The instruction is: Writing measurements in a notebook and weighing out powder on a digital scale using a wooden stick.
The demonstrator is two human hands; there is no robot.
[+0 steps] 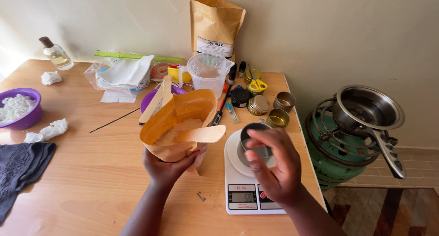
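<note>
Head view, looking down on a wooden tabletop (91, 181). Left hand (167, 167) closed around the base of an open brown paper bag (180, 124), holding it upright; pale flakes visible inside, and a wooden spatula (203, 134) lies across the bag mouth. Right hand (274, 165) hovers over a small metal tin (256, 146), fingers curled loosely at its rim; cannot tell whether it grips the tin. Tin sits on the round plate of a white kitchen scale (244, 197), just right of the bag. Behind: clear plastic jug (209, 73), several more tins (276, 110), yellow-handled scissors (257, 84). Purple bowl (18, 108) at far left edge. Steel pan (366, 108) on a gas burner beside the tabletop.
</note>
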